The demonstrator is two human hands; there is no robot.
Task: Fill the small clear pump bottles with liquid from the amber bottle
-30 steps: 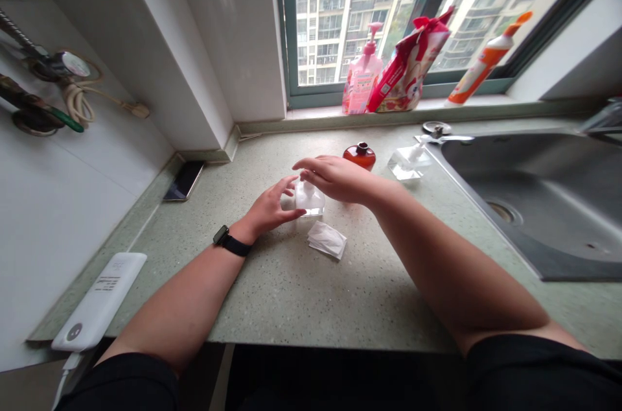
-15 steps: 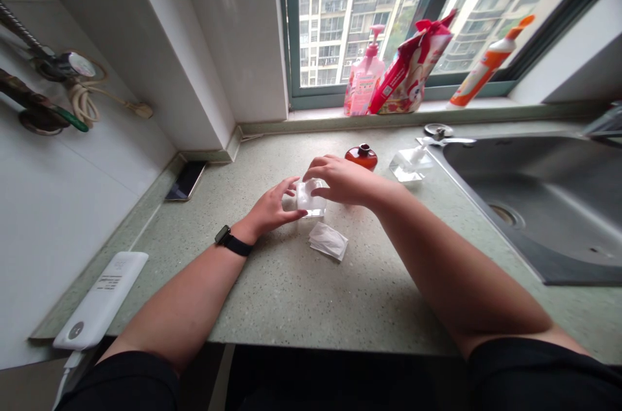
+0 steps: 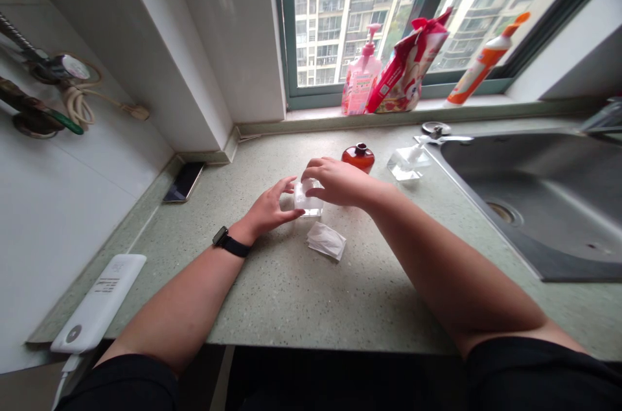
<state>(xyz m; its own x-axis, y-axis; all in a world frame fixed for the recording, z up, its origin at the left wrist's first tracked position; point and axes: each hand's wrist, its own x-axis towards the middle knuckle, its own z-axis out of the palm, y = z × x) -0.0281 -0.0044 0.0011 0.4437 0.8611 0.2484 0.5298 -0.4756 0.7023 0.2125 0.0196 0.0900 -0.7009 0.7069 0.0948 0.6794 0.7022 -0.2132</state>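
Head view: L hand point(image 3: 266, 209) half-curled round clear bottle point(image 3: 311, 206), R hand point(image 3: 339, 181) over top; can't tell if either grips. Prob. working top; next: steady L.

Clear bottle point(image 3: 311, 207) is boxed in: left hand point(image 3: 267, 208) on its left, right hand point(image 3: 337, 181) over the top and right, amber bottle point(image 3: 358, 158) close behind that hand. Best way in is the near side, over the folded tissue point(image 3: 326, 241) lying low on the counter point(image 3: 315, 307). Bare strips also run along the front edge and between left hand and phone point(image 3: 183, 181)
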